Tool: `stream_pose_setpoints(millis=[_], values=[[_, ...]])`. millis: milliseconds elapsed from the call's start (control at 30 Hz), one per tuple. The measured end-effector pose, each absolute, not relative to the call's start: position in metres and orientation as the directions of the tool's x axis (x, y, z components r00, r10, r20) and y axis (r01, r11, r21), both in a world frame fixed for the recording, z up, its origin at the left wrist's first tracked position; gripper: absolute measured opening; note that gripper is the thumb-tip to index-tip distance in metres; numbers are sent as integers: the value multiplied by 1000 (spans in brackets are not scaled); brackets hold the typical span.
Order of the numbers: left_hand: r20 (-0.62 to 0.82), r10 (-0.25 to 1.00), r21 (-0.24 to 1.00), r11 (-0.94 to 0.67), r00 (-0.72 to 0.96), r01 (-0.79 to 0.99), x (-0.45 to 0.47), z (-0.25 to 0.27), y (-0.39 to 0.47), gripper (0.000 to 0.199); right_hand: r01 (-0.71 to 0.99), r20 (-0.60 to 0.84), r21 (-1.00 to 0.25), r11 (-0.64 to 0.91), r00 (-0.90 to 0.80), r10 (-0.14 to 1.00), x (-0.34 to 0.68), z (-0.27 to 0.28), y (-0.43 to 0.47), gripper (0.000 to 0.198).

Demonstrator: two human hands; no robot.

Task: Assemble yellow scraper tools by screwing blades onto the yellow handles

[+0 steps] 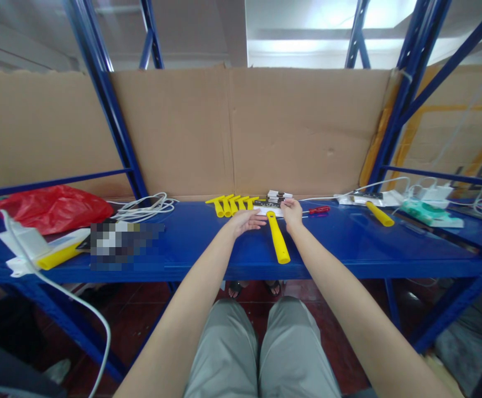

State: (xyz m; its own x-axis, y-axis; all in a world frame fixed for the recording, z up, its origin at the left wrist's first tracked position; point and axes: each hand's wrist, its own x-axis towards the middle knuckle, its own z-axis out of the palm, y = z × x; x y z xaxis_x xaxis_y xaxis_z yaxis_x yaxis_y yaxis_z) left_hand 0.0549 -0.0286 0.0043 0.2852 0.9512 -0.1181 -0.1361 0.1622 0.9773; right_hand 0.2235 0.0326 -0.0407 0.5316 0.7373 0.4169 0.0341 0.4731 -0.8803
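Observation:
A scraper with a yellow handle lies in front of me, its handle pointing toward me and its flat white-and-black head at the far end. My right hand is closed on the right end of that head, thumb and fingers bent around it. At the head's left end is my left hand, palm partly turned up and fingers stretched out, apparently touching the edge. Just behind the left hand stand several yellow T-shaped handles in a row. Several small black-and-white pieces are stacked behind the head.
A red-handled screwdriver lies right of my right hand. Another yellow-handled scraper and a green packet sit farther right on the blue shelf. Leftward are a coiled white cable, a red bag and another yellow handle. Cardboard stands behind.

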Motion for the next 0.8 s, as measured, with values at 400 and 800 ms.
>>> stream_pose_setpoints(millis=[400,800], values=[[-66,997,980,73,44,-185,51,0,-17,16,254,481,-876,409,498,721,219,-32,19,24],[-48,994,989,33,-102,-141,50,3,-17,21,295,536,-787,541,-106,838,201,-24,-13,36]])
